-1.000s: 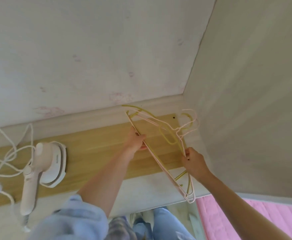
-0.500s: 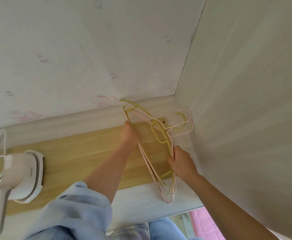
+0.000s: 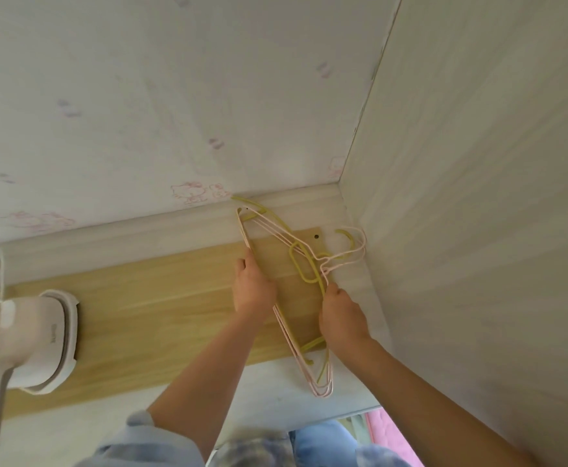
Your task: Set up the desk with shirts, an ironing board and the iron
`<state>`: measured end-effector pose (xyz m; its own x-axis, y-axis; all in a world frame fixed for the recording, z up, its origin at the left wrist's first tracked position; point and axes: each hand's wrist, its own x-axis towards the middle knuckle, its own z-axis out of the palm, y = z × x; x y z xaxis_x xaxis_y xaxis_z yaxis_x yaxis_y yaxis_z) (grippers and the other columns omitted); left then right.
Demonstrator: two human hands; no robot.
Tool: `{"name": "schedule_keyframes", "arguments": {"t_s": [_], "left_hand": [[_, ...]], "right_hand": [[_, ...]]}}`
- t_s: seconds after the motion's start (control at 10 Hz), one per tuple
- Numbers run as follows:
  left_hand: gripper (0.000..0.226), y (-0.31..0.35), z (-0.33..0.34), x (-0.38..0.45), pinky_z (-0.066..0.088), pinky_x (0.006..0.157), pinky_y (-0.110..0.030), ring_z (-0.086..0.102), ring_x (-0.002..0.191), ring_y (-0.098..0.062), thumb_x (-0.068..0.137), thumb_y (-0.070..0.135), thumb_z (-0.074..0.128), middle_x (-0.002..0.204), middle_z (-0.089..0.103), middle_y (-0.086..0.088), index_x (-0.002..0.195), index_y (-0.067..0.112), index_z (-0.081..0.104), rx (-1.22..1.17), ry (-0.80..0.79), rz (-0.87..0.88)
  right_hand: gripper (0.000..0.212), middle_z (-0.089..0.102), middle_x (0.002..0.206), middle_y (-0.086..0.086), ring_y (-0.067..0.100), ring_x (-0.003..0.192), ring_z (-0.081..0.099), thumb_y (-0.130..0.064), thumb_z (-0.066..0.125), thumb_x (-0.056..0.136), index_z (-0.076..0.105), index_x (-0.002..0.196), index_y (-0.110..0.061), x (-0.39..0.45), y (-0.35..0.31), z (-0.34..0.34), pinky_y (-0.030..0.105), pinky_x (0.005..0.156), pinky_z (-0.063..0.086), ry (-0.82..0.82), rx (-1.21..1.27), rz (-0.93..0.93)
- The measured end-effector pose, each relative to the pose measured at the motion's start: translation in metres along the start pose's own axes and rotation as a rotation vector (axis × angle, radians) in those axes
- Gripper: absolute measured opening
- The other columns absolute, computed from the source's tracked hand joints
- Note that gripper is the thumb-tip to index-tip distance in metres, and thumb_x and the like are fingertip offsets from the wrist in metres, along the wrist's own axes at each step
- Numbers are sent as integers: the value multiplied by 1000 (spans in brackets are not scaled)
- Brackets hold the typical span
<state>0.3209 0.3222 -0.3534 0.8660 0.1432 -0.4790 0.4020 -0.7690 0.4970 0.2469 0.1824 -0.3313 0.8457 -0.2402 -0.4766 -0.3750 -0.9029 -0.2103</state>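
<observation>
Desk (image 3: 276, 399): pale top, near edge by the person's legs; a long wooden board (image 3: 161, 298) lies on it along the wall, perhaps the ironing surface.
Iron (image 3: 36, 338): rests on the board's left part, cord trailing off left; no shirts in view.
Right hand (image 3: 341, 318): closed on the hangers (image 3: 304, 264) just below their necks.
Left hand (image 3: 252, 291): fingers curled on the pink bottom bars.
Hangers: a pink and yellow bunch, lying at the board's right end near the corner.
Step, as I judge it: setting the bunch aside. Keep both grips until it lies flat, hooks toward the side wall, clear of the board's middle.
</observation>
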Motion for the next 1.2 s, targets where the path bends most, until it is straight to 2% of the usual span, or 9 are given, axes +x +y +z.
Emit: {"name": "schedule_keyframes", "arguments": {"t_s": [0.1, 0.3, 0.4, 0.7, 0.8, 0.9, 1.0, 1.1, 1.2], "left_hand": [[84, 0, -2, -2, 48, 83, -40, 55, 109, -34, 79, 1, 61, 132, 40, -8, 150, 19, 21, -6, -6, 9], [71, -1, -3, -7, 49, 81, -42, 57, 105, -36, 79, 1, 60, 128, 42, -8, 143, 12, 32, 6, 5, 30], [74, -2, 0, -12, 48, 82, -42, 56, 107, -35, 83, 3, 59, 135, 40, -8, 148, 12, 24, 0, 23, 36], [77, -6, 3, -33, 38, 102, -39, 42, 129, -33, 87, 10, 57, 149, 34, -12, 152, 9, 15, -4, 6, 91], [74, -10, -1, -38, 37, 103, -38, 44, 129, -32, 85, 8, 58, 144, 42, -12, 151, 9, 23, -37, 17, 110], [59, -15, -5, -41, 43, 89, -34, 56, 112, -31, 81, 8, 59, 122, 58, -10, 138, 14, 43, -103, 28, 147], [43, -24, -9, -48, 41, 80, -27, 61, 105, -27, 84, 13, 59, 113, 63, -5, 125, 19, 52, -142, -36, 164], [49, -35, -17, -62, 43, 92, -32, 55, 118, -28, 89, 22, 59, 126, 61, -4, 136, 20, 47, -82, -107, 189], [58, -55, -21, -73, 42, 102, -39, 51, 124, -30, 88, 13, 55, 140, 51, -8, 144, 13, 38, -78, -157, 194]], "right_hand": [[30, 60, 114, 11, 28, 98, 64, -9, 43, 96, 43, 126, -5, -5, 0, 4, 34, 78, 51, 2, -5, 4], [28, 59, 110, 9, 27, 92, 65, -13, 42, 97, 43, 125, -7, -10, 6, 9, 32, 69, 48, 31, -33, -23], [27, 57, 111, 8, 26, 90, 65, -14, 43, 98, 43, 124, -8, -11, 7, 9, 32, 68, 48, 40, -62, -38], [26, 58, 112, 7, 26, 93, 64, -19, 47, 97, 46, 122, -10, -15, 7, 2, 31, 64, 40, 29, -118, -39], [27, 60, 113, 7, 26, 96, 63, -21, 47, 96, 48, 122, -12, -17, 7, -2, 31, 66, 39, 21, -96, -27], [26, 61, 112, 8, 28, 97, 62, -20, 46, 96, 49, 120, -12, -21, 6, -5, 31, 67, 39, 17, -89, -13], [27, 62, 111, 8, 29, 97, 62, -20, 44, 95, 50, 119, -10, -29, 4, -5, 32, 68, 40, 36, -80, -17], [31, 61, 110, 9, 29, 97, 62, -20, 43, 95, 47, 124, -9, -44, -2, -2, 33, 68, 42, 40, -74, -10], [31, 59, 113, 10, 29, 101, 59, -18, 42, 95, 46, 124, -6, -59, -8, 4, 35, 72, 46, 110, -117, 5]]}}
